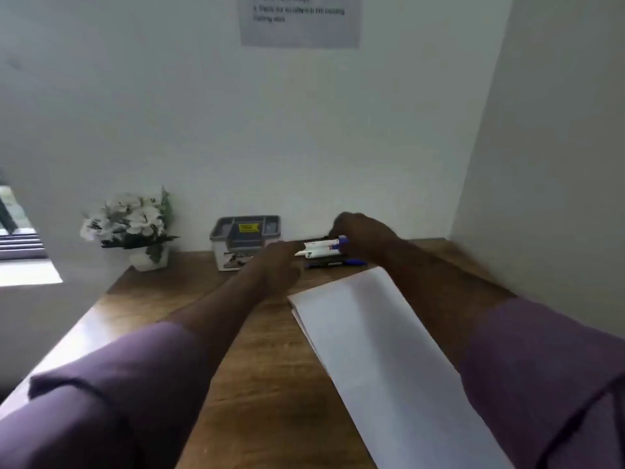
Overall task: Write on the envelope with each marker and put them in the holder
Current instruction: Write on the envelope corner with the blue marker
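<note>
Standing at the wall end of the wooden desk [162, 301], from the left, are a pot of white flowers [130, 225] and the grey holder [245, 240]. The left hand [279, 264] reaches toward the white markers [319, 248]; its fingers look bunched near their ends, though blur hides whether it grips them. The right hand [363, 233] is curled over the markers' blue-capped end; I cannot tell how firmly. A dark pen [334, 264] lies just in front. The white envelope [382, 350] lies slantwise between the forearms.
</note>
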The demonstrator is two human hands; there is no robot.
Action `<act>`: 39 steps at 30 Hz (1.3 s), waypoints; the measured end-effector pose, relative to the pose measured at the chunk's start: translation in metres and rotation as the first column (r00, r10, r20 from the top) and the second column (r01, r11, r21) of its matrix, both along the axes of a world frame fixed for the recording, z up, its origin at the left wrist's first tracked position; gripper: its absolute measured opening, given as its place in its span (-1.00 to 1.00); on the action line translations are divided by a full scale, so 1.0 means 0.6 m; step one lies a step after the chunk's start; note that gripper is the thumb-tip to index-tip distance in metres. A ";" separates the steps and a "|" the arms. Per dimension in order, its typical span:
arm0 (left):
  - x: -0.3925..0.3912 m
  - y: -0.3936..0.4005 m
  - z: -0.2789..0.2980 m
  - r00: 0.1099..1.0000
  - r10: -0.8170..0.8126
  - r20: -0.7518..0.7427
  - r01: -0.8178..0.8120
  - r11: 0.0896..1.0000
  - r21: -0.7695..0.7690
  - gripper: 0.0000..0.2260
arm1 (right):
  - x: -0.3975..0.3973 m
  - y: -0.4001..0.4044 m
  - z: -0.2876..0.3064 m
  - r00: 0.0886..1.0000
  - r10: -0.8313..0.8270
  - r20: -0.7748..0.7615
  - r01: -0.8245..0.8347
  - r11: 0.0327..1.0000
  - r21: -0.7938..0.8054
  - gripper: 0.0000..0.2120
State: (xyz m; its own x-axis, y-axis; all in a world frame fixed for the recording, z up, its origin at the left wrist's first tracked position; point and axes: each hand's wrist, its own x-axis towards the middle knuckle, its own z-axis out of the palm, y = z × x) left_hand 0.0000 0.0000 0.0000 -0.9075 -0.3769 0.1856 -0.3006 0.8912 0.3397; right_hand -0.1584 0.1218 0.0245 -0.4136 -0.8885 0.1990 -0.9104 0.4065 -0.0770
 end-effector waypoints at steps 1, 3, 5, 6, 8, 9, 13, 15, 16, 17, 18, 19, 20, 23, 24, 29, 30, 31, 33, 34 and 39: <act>-0.011 -0.006 -0.013 1.000 -0.004 -0.003 0.004 0.999 0.036 -0.66 | -0.008 -0.007 -0.012 0.995 -0.074 -0.071 0.081 0.991 0.110 -0.69; -0.023 -0.019 -0.039 0.999 -0.034 -0.009 0.035 0.990 0.133 -0.76 | -0.026 -0.022 -0.037 0.963 -0.102 -0.249 0.164 0.956 0.243 -0.72; -0.020 -0.026 -0.063 0.997 -0.071 -0.007 0.071 0.977 0.201 -0.80 | -0.035 -0.031 -0.062 0.927 -0.047 -0.373 0.192 0.912 0.363 -0.71; -0.019 -0.033 -0.073 0.997 -0.069 -0.026 0.073 0.971 0.229 -0.79 | -0.042 -0.038 -0.068 0.920 -0.026 -0.390 0.193 0.898 0.396 -0.70; -0.012 -0.041 -0.082 0.996 -0.065 -0.062 0.080 0.958 0.275 -0.73 | -0.048 -0.048 -0.076 0.913 0.014 -0.408 0.180 0.883 0.433 -0.69; -0.009 -0.040 -0.087 0.996 -0.064 -0.069 0.082 0.953 0.291 -0.70 | -0.051 -0.049 -0.079 0.911 0.018 -0.413 0.170 0.895 0.413 -0.68; 0.002 -0.026 -0.104 0.986 -0.082 -0.142 0.119 0.953 0.279 -0.65 | -0.045 -0.052 -0.068 0.960 -0.124 -0.249 0.169 0.972 0.166 -0.73; 0.003 -0.024 -0.108 0.984 -0.093 -0.154 0.135 0.946 0.294 -0.62 | -0.027 -0.048 -0.057 0.973 -0.195 0.122 0.221 0.940 -0.262 -0.89; 0.004 -0.026 -0.109 0.984 -0.083 -0.160 0.132 0.939 0.319 -0.62 | -0.007 -0.046 -0.054 0.909 -0.101 0.404 0.304 0.824 -0.478 -0.88; 0.003 -0.031 -0.110 0.983 -0.053 -0.174 0.112 0.929 0.352 -0.64 | 0.018 -0.046 -0.053 0.766 0.101 0.635 0.405 0.691 -0.599 -0.85; 0.001 -0.037 -0.110 0.980 -0.009 -0.198 0.091 0.908 0.408 -0.69 | 0.039 -0.045 -0.057 0.600 0.289 0.746 0.477 0.619 -0.624 -0.84; 0.000 -0.045 -0.108 0.971 0.047 -0.234 0.079 0.861 0.502 -0.74 | 0.055 -0.044 -0.067 0.478 0.405 0.780 0.499 0.605 -0.620 -0.84; 0.000 -0.051 -0.104 0.958 0.110 -0.266 0.090 0.763 0.640 -0.78 | 0.066 -0.043 -0.083 0.406 0.449 0.796 0.491 0.627 -0.604 -0.85; 0.006 -0.063 -0.091 0.947 0.153 -0.282 0.184 0.462 0.867 -0.81 | 0.075 -0.038 -0.125 0.308 0.481 0.821 0.442 0.692 -0.571 -0.90; 0.008 -0.063 -0.087 0.950 0.102 -0.295 0.214 0.477 0.852 -0.82 | 0.072 -0.037 -0.135 0.276 0.484 0.830 0.442 0.703 -0.557 -0.90; 0.000 -0.053 -0.096 0.923 -0.094 -0.374 0.317 0.738 0.596 -0.89 | 0.064 -0.040 -0.148 0.262 0.465 0.845 0.374 0.759 -0.533 -0.85; -0.002 -0.054 -0.100 0.922 -0.094 -0.376 0.307 0.772 0.557 -0.88 | 0.065 -0.040 -0.148 0.268 0.459 0.847 0.377 0.759 -0.530 -0.84; -0.003 -0.055 -0.100 0.920 -0.092 -0.381 0.301 0.789 0.535 -0.88 | 0.065 -0.039 -0.148 0.269 0.445 0.854 0.397 0.757 -0.519 -0.85; -0.004 -0.058 -0.099 0.924 -0.109 -0.367 0.293 0.818 0.496 -0.90 | 0.066 -0.038 -0.151 0.247 0.421 0.873 0.468 0.737 -0.488 -0.88; -0.004 -0.059 -0.097 0.930 -0.127 -0.345 0.292 0.826 0.482 -0.87 | 0.065 -0.038 -0.151 0.241 0.418 0.876 0.498 0.722 -0.481 -0.86; -0.003 -0.047 -0.091 0.963 -0.159 -0.218 0.248 0.838 0.485 -0.66 | 0.069 -0.036 -0.146 0.198 0.461 0.865 0.536 0.688 -0.489 -0.86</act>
